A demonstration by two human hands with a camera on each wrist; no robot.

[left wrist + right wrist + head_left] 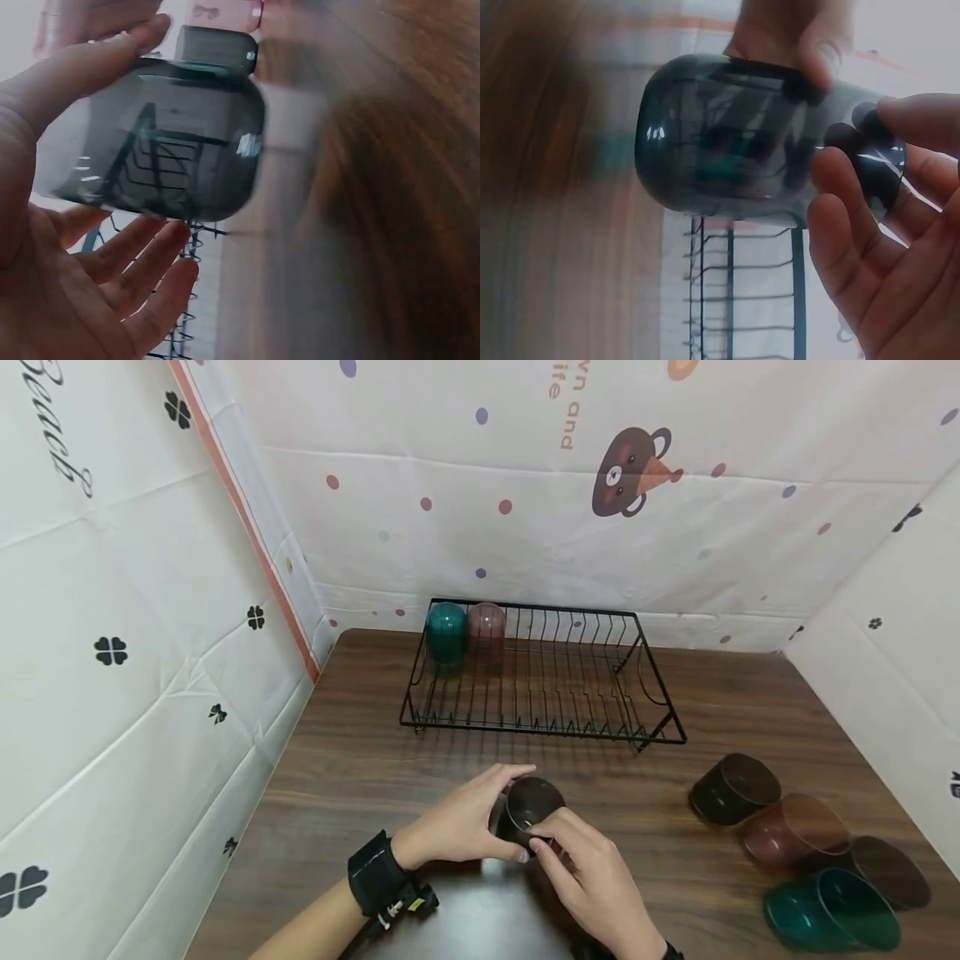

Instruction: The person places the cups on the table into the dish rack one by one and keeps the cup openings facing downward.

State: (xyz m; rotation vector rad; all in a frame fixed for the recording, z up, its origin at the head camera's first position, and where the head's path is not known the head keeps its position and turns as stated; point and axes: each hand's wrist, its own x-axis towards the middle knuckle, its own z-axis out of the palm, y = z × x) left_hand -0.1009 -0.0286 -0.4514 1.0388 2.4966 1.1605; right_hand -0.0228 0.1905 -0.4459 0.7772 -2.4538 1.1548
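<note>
Printed far left on the white sheet (150, 585): "Beach". In the left end of the rack (525, 731): teal glass (447, 635), pink glass (486, 628). Cupped by the left hand (467, 820), pinched at the rim by the right hand (594, 878): upright dark glass (528, 802) over the bench (360, 827). Behind, cut-off lettering (567, 433): "wn and". Far right: four glasses (795, 833).

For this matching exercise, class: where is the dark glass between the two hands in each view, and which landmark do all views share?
Head: the dark glass is just below centre, between left hand and right hand.
Left wrist: upper left.
Right wrist: upper middle.
Shared landmark: the black wire rack.
</note>
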